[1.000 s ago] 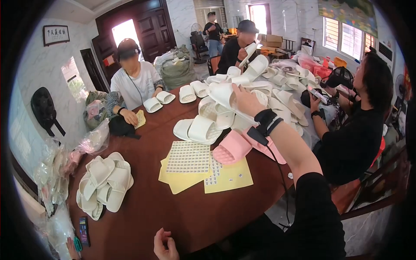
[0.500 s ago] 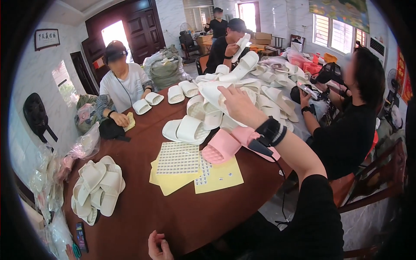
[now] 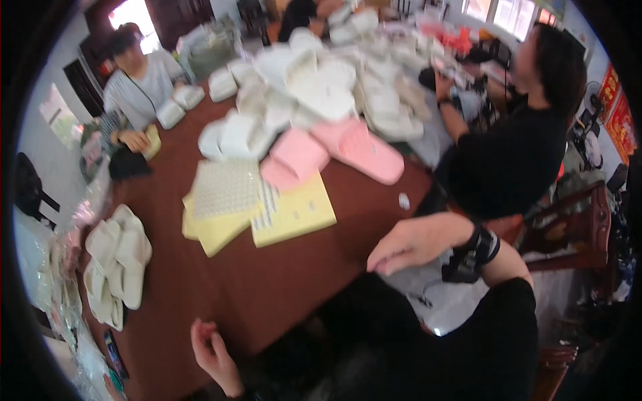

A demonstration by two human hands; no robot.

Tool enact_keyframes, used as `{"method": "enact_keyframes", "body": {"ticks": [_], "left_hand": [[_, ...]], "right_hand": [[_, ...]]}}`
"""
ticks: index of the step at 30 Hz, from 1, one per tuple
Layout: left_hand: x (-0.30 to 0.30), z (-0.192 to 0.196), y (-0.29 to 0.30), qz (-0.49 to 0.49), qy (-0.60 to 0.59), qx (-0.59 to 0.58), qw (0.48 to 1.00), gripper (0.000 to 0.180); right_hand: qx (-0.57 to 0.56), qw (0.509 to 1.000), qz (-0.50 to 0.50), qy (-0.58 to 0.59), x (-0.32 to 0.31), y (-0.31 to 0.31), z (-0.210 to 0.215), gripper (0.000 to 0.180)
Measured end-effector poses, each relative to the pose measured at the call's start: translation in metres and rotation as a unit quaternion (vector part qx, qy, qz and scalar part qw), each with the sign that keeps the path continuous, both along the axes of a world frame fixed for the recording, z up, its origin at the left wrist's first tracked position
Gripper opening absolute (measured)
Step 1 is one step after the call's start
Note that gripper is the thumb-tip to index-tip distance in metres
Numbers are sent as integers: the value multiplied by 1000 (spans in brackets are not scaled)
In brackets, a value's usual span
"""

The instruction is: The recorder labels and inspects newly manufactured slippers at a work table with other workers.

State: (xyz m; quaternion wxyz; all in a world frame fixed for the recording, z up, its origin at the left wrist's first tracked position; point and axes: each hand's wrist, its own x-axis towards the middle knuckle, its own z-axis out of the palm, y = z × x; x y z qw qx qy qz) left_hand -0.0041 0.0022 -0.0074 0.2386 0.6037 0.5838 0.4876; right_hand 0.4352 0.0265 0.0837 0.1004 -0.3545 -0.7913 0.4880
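My right hand [image 3: 420, 242], slightly blurred, hovers at the table's near right edge with loosely bent fingers and nothing visible in it. At the near edge my left hand [image 3: 212, 354] is empty, its fingers half curled and the thumb apart. Ahead of the right hand lie two pink slippers: one [image 3: 294, 159] rests partly on a yellow sheet, the other [image 3: 364, 150] beside it. Behind them rises a heap of white slippers [image 3: 328, 87]. Yellow sheets [image 3: 301, 217] with small stickers and a white sticker sheet [image 3: 226, 187] lie in front of the heap.
A stack of off-white slippers [image 3: 120, 260] stands on the brown table [image 3: 267, 294] at left. Beside it are clear plastic bags [image 3: 50, 287] and a dark slim box [image 3: 115, 354]. People sit at far left [image 3: 144, 80] and right [image 3: 515, 154]. A wooden chair [image 3: 568, 234] stands at right.
My right hand has left the white slipper on the heap and pulled back toward my body. The view has shifted down and right; the pink slippers are now fully uncovered.
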Motion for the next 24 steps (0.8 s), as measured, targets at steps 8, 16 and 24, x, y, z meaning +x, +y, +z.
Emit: {"method": "enact_keyframes", "body": {"ticks": [8,16,24], "left_hand": [[3,-4,0,12,8,-30,999,39],[4,-3,5,44,11,-25,999,39],[5,-4,4,53,27,-38,998,39]], "right_hand": [[-154,935,-144,-286,71,-51,-162,47],[-220,923,-145,-282,79,-144,-330,55],[-257,925,-108,-259,92,-170,-344,46]]}}
